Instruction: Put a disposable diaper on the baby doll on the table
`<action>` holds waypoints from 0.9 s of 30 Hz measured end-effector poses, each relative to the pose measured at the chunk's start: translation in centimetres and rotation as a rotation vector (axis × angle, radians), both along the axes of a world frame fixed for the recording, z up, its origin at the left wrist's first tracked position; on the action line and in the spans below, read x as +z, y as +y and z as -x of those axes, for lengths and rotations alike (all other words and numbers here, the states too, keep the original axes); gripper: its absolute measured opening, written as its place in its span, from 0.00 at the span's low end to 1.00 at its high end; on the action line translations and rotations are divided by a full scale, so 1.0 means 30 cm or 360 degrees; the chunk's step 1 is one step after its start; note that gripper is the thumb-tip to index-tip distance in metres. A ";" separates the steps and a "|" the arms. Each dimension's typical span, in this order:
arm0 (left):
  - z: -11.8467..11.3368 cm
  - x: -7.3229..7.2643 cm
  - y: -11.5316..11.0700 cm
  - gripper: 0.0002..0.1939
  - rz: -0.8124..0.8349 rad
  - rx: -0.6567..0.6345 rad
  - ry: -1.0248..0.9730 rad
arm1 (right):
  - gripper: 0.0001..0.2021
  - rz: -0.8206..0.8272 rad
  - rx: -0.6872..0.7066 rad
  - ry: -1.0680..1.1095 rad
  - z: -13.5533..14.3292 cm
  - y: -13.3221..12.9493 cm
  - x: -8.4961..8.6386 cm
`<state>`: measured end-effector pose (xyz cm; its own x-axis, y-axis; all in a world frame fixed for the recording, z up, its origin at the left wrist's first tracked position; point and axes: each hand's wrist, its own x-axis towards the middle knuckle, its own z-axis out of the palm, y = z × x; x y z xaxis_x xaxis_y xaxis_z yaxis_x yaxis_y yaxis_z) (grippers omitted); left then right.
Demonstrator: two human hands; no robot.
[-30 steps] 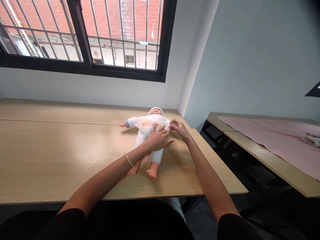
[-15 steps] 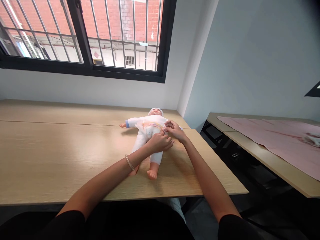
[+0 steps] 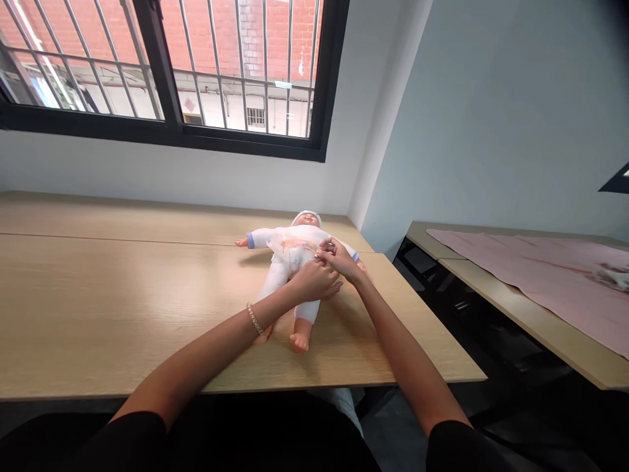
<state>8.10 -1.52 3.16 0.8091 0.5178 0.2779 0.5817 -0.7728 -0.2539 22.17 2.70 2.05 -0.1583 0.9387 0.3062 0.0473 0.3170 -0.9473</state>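
A baby doll (image 3: 275, 278) in white clothes with blue cuffs and a cap lies on its back on the wooden table, feet toward me. Around its hips is a white diaper (image 3: 295, 255) with a coloured print along the waist. My left hand (image 3: 317, 280) reaches across the doll's legs, its fingers curled closed at the side of the diaper. Just above it, my right hand (image 3: 340, 257) pinches the diaper's edge at the waist with thumb and fingertips. The fingers cover the exact spot they grip.
The wooden table (image 3: 122, 314) runs along the wall under a barred window (image 3: 246, 141). To the right, past a dark gap, stands a second table (image 3: 550, 341) with a pink cloth (image 3: 515, 262) and a whitish bundle (image 3: 614, 276) on it.
My right hand has moved slightly left and down, closer over my left hand. More of the doll's arm on the right now shows. My left hand stays nearly in place.
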 end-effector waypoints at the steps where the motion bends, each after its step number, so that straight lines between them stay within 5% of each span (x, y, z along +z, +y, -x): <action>1: 0.000 -0.001 0.002 0.18 0.0005 -0.0003 -0.0015 | 0.18 -0.0004 -0.0019 0.0010 0.006 0.004 -0.007; 10: -0.001 0.012 -0.011 0.18 -0.0034 -0.0061 -0.0048 | 0.22 0.0100 -0.0119 0.0259 0.024 0.053 -0.056; 18: -0.002 -0.031 0.016 0.18 0.0031 -0.0129 -0.0371 | 0.23 0.0202 -0.0232 0.0426 0.031 0.051 -0.051; 27: 0.003 -0.032 0.014 0.18 0.0041 -0.0091 -0.0316 | 0.23 0.0310 -0.0176 0.0715 0.015 0.060 -0.045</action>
<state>8.02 -1.10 2.20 0.7678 0.4818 0.4223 0.5736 -0.8106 -0.1182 21.72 4.50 0.69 0.0528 0.9889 0.1386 -0.3555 0.1483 -0.9228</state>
